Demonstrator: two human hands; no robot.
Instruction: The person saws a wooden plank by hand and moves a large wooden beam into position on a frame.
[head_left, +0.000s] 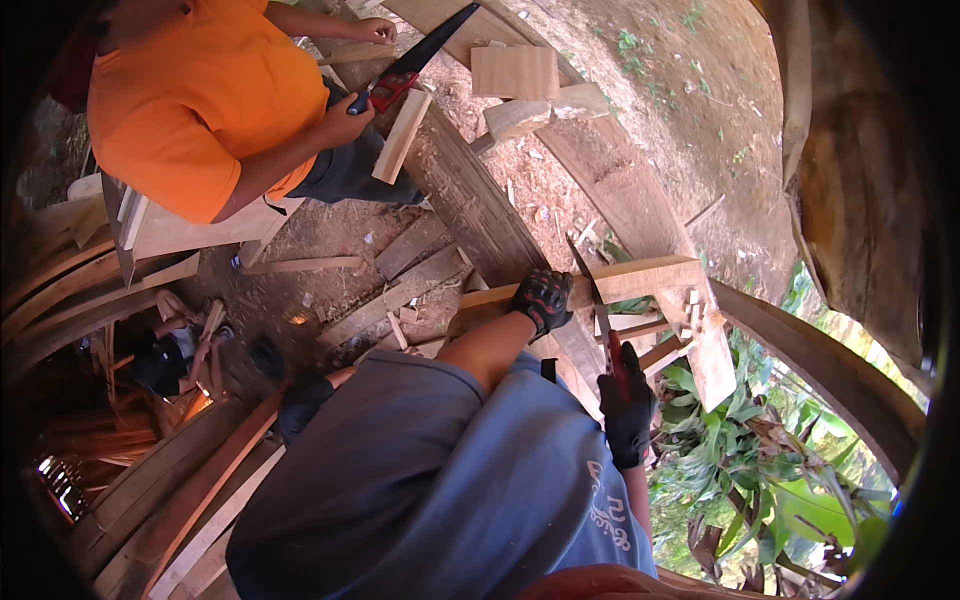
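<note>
My left hand (545,300), in a black glove with red marks, is closed over a squared wooden beam (645,274) and presses on its top. The beam lies across a thick plank (470,200), its pale end pointing right. In my right hand (628,408), also in a black glove, is the red handle of a handsaw (600,308). The saw's dark blade crosses the beam just right of my left hand, its tip beyond the far side. Whether the teeth have cut into the wood I cannot tell.
A person in an orange shirt (190,110) at the upper left holds another handsaw (440,45) near a short board (403,136). Wood blocks (515,72) lie on a long plank (630,190). Another person (175,350) sits at the far left. Leafy plants (715,415) grow at right.
</note>
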